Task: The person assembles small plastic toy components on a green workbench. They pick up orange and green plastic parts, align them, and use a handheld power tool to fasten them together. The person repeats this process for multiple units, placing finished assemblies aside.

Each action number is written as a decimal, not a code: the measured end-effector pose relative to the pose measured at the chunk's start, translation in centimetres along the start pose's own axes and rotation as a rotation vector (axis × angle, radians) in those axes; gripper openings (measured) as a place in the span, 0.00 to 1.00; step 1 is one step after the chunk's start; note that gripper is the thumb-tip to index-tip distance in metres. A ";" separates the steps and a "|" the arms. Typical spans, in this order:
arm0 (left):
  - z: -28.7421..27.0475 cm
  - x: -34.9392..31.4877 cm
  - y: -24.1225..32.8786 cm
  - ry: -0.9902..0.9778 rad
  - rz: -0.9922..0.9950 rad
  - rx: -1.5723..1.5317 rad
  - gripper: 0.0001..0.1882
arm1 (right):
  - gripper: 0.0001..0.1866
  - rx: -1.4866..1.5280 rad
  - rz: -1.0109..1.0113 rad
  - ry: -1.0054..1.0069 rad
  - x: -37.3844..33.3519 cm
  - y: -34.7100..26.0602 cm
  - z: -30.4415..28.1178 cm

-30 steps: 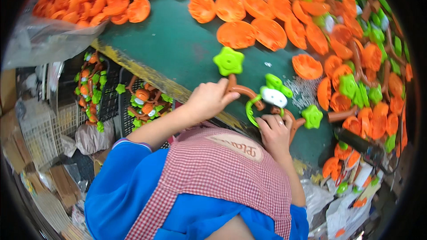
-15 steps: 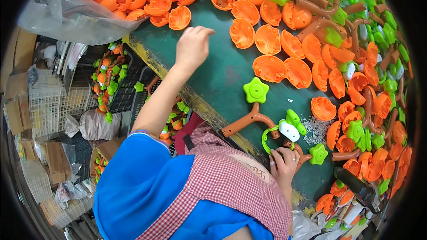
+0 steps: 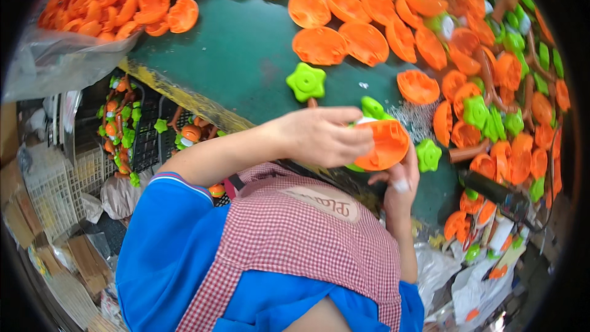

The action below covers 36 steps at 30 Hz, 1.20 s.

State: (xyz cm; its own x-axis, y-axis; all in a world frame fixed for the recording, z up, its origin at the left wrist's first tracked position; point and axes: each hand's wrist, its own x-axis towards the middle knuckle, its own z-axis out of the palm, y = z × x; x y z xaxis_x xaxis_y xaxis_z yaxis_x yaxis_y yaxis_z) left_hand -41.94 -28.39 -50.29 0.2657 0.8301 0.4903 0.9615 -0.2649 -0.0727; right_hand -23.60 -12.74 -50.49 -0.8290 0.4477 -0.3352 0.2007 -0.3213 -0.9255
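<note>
An orange half shell [image 3: 388, 147] is held between my hands near the table's front edge. My left hand [image 3: 326, 137] has its fingers bent over the shell's left side. My right hand [image 3: 402, 179] grips its right side from below, a white wrap on one finger and the thumb held out. Behind the shell show a bright green piece [image 3: 372, 107] and a strip of white part; the rest of that assembly is hidden. A green star-shaped piece [image 3: 306, 82] on a brown stem lies just beyond my left hand. Another green star [image 3: 428, 155] sits to the right.
Orange half shells [image 3: 319, 46] lie in rows across the green table [image 3: 236, 64]. Orange, green and brown parts heap up on the right, beside a black tool [image 3: 495, 195]. A plastic bag [image 3: 67, 61] of orange shells stands far left; a crate [image 3: 147, 141] is below.
My left hand has come from the far left of the table to my right hand. An orange half shell is now between them, covering most of the green and white assembly. The view has shifted.
</note>
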 end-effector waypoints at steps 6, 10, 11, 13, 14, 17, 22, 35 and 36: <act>1.9 0.7 3.2 0.135 -0.630 -0.588 0.21 | 0.14 0.019 -0.257 0.452 -1.4 3.5 -3.2; 3.4 1.3 1.9 -0.253 -1.131 -0.665 0.27 | 0.13 0.121 -0.266 0.555 -1.8 6.8 -5.5; 3.7 1.7 1.3 -0.359 -1.097 -0.607 0.27 | 0.13 0.121 -0.306 0.551 -1.5 7.3 -5.5; 4.3 2.2 0.5 -0.567 -1.018 -0.489 0.27 | 0.13 0.151 -0.340 0.549 -1.7 7.4 -5.1; 4.2 1.8 0.4 -0.488 -1.028 -0.486 0.27 | 0.13 0.186 -0.337 0.552 -1.6 7.2 -4.6; 4.8 2.5 -0.6 -0.583 -1.170 -0.895 0.27 | 0.13 0.217 -0.331 0.531 -1.3 7.2 -4.7; 5.5 3.3 -0.5 -0.557 -1.228 -1.369 0.33 | 0.13 0.159 -0.343 0.509 -1.5 7.2 -5.6; 5.0 3.4 -2.9 -0.551 -1.467 -1.870 0.32 | 0.28 0.279 0.556 0.037 -1.2 2.8 0.3; 5.0 3.5 -2.6 -0.524 -1.478 -1.873 0.32 | 0.28 0.359 0.547 -0.032 -0.8 3.2 0.1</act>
State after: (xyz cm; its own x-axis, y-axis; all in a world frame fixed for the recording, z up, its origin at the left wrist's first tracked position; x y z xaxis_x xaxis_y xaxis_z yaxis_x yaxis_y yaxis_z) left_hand -43.16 -22.29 -52.76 0.0436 0.7218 -0.6907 -0.4959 0.6158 0.6123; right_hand -22.29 -14.19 -53.14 -0.6728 0.1178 -0.7304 0.4154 -0.7568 -0.5047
